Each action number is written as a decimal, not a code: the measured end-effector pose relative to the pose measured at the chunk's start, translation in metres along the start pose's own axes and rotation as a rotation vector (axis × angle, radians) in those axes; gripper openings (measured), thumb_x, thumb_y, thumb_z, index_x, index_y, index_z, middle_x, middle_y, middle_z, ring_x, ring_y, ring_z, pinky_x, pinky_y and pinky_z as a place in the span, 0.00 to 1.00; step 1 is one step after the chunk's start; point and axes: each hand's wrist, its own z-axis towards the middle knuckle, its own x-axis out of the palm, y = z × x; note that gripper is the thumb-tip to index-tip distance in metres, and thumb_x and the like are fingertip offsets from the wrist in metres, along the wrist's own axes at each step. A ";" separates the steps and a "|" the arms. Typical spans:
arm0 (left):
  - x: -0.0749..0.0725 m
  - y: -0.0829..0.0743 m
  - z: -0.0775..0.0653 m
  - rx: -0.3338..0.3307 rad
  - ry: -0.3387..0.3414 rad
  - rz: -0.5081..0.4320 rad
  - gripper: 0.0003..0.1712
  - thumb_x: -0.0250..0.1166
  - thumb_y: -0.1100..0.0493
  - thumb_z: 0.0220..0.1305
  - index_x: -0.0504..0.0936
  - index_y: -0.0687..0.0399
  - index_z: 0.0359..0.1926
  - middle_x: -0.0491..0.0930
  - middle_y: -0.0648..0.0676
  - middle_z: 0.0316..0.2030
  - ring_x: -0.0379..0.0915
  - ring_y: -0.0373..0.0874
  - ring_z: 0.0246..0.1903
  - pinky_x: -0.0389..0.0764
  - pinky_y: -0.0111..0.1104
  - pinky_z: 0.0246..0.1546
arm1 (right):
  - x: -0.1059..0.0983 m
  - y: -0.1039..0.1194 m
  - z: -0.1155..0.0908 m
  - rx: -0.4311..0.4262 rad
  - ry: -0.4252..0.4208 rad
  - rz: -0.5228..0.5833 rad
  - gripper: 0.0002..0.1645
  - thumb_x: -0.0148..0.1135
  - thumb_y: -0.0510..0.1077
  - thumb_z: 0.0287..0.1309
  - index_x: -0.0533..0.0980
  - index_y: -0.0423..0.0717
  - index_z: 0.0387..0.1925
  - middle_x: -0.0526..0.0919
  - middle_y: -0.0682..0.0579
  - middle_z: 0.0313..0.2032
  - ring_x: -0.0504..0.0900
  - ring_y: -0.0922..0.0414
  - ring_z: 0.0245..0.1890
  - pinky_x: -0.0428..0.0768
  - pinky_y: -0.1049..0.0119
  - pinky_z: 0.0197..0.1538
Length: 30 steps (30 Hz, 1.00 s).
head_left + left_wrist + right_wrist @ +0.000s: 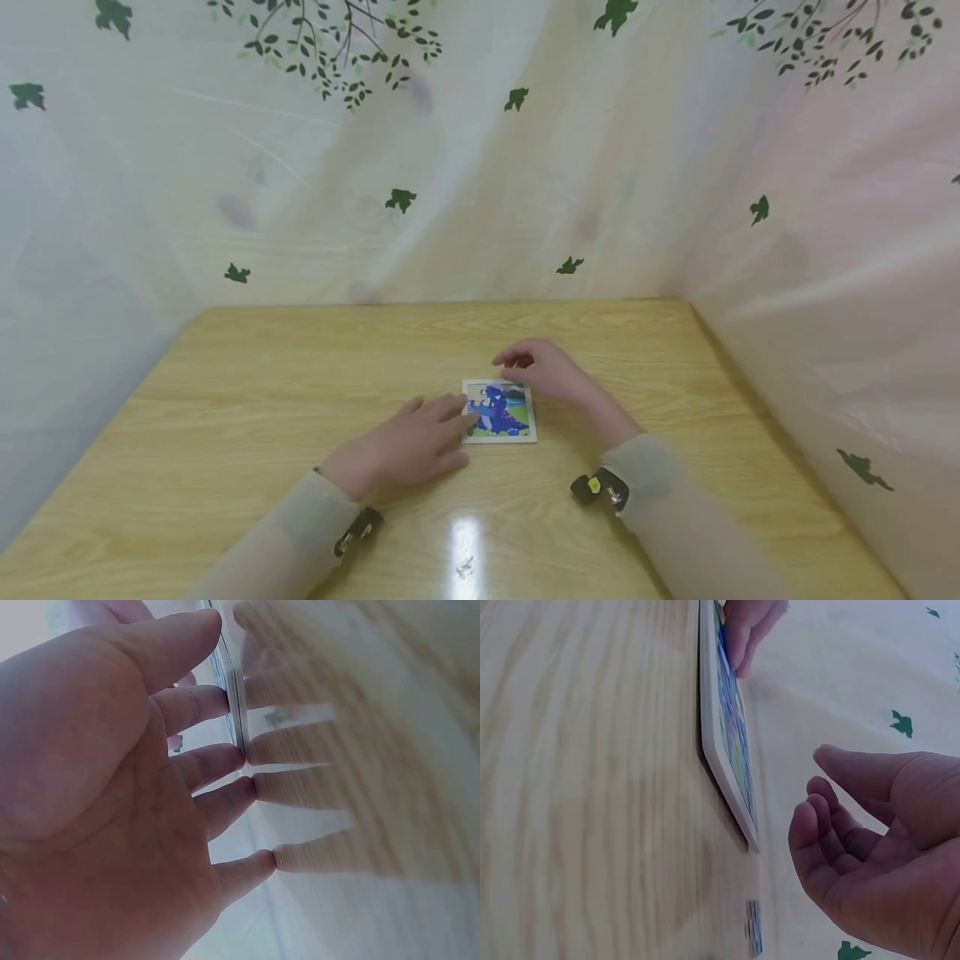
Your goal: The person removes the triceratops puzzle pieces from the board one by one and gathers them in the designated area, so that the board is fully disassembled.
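Note:
A square picture puzzle (517, 421) with a pale frame lies flat on the table and shows a blue dinosaur. My left hand (408, 442) rests at its left side, with the fingers spread and fairly straight. In the left wrist view, some fingertips (217, 757) touch the tabletop beside the puzzle's edge. Above the far right edge hovers my right hand (547, 369), fingers loosely bent and nothing visible between them. The right wrist view has this hand (885, 847) apart from the puzzle (731, 727). A small flat piece or stack (754, 928) lies on the table past the puzzle's edge.
The wooden table (300, 350) carries a bright light reflection near its front. Pale curtains (450, 150) with green leaf prints stand behind the table and along both sides. A dark wrist device (360, 531) sits on the left sleeve, another (603, 487) on the right.

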 end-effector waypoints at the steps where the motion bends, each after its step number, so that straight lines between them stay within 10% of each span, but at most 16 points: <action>1: 0.000 0.000 0.000 0.001 0.000 0.002 0.40 0.54 0.37 0.86 0.61 0.46 0.88 0.54 0.58 0.87 0.49 0.58 0.85 0.50 0.65 0.83 | 0.002 0.002 0.001 -0.003 0.013 0.002 0.15 0.68 0.42 0.78 0.88 0.45 0.60 0.87 0.52 0.47 0.82 0.53 0.48 0.84 0.57 0.55; 30: -0.002 -0.003 -0.001 0.018 -0.010 -0.019 0.39 0.55 0.39 0.87 0.62 0.50 0.87 0.55 0.61 0.87 0.50 0.60 0.85 0.50 0.66 0.82 | 0.023 0.012 0.003 0.066 0.139 -0.065 0.11 0.71 0.36 0.74 0.91 0.49 0.52 0.87 0.53 0.47 0.83 0.53 0.51 0.84 0.51 0.63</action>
